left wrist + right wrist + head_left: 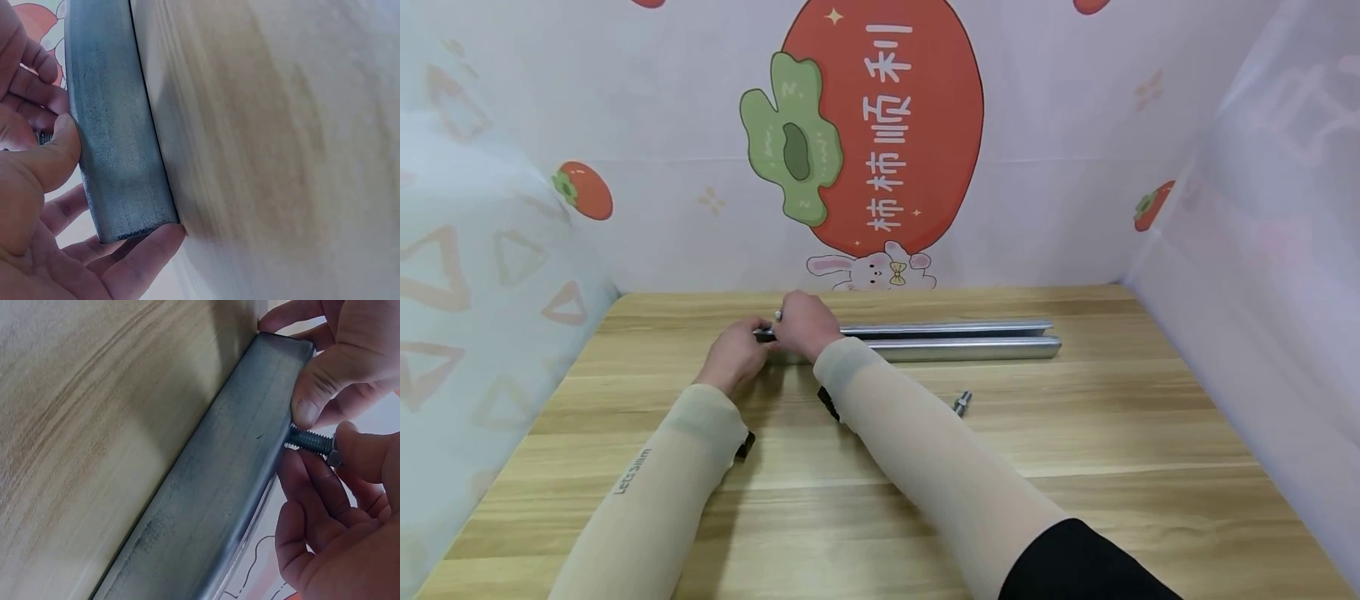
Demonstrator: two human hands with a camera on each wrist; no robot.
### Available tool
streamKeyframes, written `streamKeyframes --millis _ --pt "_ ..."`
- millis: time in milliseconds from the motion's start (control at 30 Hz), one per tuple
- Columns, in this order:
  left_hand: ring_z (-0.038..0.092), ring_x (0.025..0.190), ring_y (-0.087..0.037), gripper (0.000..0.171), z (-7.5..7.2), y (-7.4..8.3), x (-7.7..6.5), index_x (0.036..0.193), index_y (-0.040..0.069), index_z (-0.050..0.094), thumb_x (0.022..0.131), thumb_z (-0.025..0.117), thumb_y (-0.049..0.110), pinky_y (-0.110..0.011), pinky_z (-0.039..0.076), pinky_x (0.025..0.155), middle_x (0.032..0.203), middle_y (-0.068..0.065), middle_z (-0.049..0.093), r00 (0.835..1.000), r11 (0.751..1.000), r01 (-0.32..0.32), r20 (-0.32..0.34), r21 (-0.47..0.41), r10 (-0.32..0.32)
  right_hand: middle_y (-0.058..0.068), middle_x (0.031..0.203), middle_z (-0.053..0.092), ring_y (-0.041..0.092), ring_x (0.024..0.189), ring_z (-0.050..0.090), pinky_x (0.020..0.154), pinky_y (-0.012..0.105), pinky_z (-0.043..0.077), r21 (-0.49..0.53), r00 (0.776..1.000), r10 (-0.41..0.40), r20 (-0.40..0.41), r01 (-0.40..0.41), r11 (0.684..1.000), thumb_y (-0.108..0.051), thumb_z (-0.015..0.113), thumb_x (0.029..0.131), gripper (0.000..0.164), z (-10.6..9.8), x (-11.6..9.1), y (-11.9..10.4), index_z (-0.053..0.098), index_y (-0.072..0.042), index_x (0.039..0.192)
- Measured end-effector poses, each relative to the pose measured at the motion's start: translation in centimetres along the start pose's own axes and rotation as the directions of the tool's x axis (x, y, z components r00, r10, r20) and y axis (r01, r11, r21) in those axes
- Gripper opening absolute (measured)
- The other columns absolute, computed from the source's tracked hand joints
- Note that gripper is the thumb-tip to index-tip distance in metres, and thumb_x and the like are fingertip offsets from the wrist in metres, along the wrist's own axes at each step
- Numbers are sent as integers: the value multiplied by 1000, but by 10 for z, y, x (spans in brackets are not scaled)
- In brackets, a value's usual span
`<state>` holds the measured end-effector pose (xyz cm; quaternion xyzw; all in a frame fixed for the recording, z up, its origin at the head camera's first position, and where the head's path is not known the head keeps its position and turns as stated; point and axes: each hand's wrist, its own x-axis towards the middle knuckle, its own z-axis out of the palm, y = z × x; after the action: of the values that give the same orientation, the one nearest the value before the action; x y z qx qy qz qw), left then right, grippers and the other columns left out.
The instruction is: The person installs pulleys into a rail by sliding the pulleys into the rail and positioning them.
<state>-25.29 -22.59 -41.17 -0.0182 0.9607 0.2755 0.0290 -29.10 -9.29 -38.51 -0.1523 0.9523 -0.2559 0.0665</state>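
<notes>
A long silver metal channel (pixel 955 350) lies on the wooden table, its slot facing up. My left hand (pixel 737 354) grips the channel's left end; in the left wrist view its thumb is at the upper edge and other fingers are around the end. Close beside it, my right hand (pixel 806 323) pinches a threaded bolt (pixel 310 442) by its hex head. This bolt stands upright from the channel's slot side near the left end, with part of its thread showing. Whatever sits inside the slot under the bolt is hidden by the fingers.
A second bolt (pixel 962 403) with a nut or collar on it lies on the table (pixel 1075 483), just past my right forearm. Printed white sheets (pixel 1045 167) rise behind the table and along both sides.
</notes>
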Motion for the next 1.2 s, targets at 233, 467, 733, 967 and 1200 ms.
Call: streamKeyframes --millis 233,467,733,967,1200 --pt "49 123 -45 33 2 1 -3 129 2 58 101 54 19 -56 37 104 132 -26 56 999 1000 8 32 -15 -8 -3 74 62 15 66 56 58 28 47 34 1000 1 1 -2 999 -24 69 95 17 3 -1 -3 63 -14 83" --pt "47 127 -44 32 7 -1 -4 130 3 57 101 49 14 -57 35 106 135 -24 55 999 1000 14 30 -22 -13 -4 74 61 14 68 55 59 27 46 12 999 -31 -16 31 999 -23 68 95 18 7 -2 -6 63 -15 81" --pt "50 123 -43 32 5 -1 -5 127 1 57 98 51 13 -56 38 103 132 -27 56 999 1000 21 27 -3 -21 -5 77 61 13 74 57 64 26 46 49 999 -36 -15 36 998 -22 68 96 15 15 1 -9 62 -14 84" --pt "56 111 -41 27 4 -4 -4 119 0 59 97 51 15 -54 43 98 121 -26 61 1000 1000 1 6 19 -2 -6 77 60 13 74 57 65 26 46 48 999 -35 -18 36 998 -23 68 96 17 16 3 -13 62 -15 83" --pt "57 103 -38 23 0 -6 -2 112 0 59 96 52 14 -54 45 94 114 -25 63 1000 1000 -8 -17 20 8 -5 78 60 14 74 57 65 26 46 28 999 -34 -22 34 999 -25 68 96 17 14 4 -18 61 -14 85"
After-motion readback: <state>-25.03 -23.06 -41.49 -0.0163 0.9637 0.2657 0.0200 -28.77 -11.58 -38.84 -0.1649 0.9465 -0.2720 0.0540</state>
